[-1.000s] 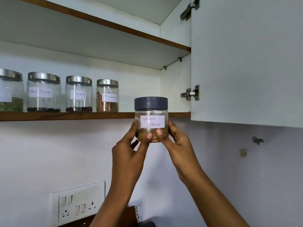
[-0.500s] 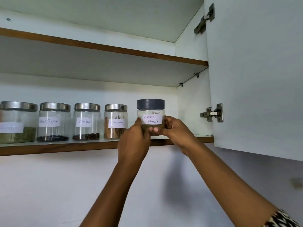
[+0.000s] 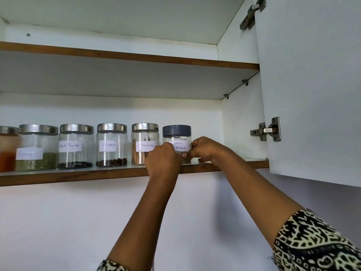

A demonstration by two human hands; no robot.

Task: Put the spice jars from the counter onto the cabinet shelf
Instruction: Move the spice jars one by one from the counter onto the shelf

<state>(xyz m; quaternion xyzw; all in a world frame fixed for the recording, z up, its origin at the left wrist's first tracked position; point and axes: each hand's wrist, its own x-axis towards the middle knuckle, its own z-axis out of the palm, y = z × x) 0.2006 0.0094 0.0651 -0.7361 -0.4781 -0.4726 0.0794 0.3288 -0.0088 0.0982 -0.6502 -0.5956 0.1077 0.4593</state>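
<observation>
A clear jar with a dark grey lid, labelled Garam Masala (image 3: 177, 137), stands on the lower cabinet shelf (image 3: 78, 176) at the right end of a row of jars. My left hand (image 3: 163, 160) grips its left lower side and my right hand (image 3: 205, 150) grips its right side; together they hide the jar's lower half. To its left stand steel-lidded jars: Cinnamon (image 3: 143, 143), Cloves (image 3: 111, 144), Black Pepper (image 3: 75, 146), a green-spice jar (image 3: 37, 148) and an orange-filled jar (image 3: 6, 149) at the frame's left edge.
The open white cabinet door (image 3: 312, 90) hangs at the right with two steel hinges (image 3: 267, 131). An upper shelf (image 3: 136, 55) runs above the jars. Bare shelf lies between the Garam Masala jar and the cabinet's right wall (image 3: 242, 130). White wall below.
Both hands raised the Garam Masala jar from below the shelf edge and set it down on the shelf beside the Cinnamon jar. The view tilted upward.
</observation>
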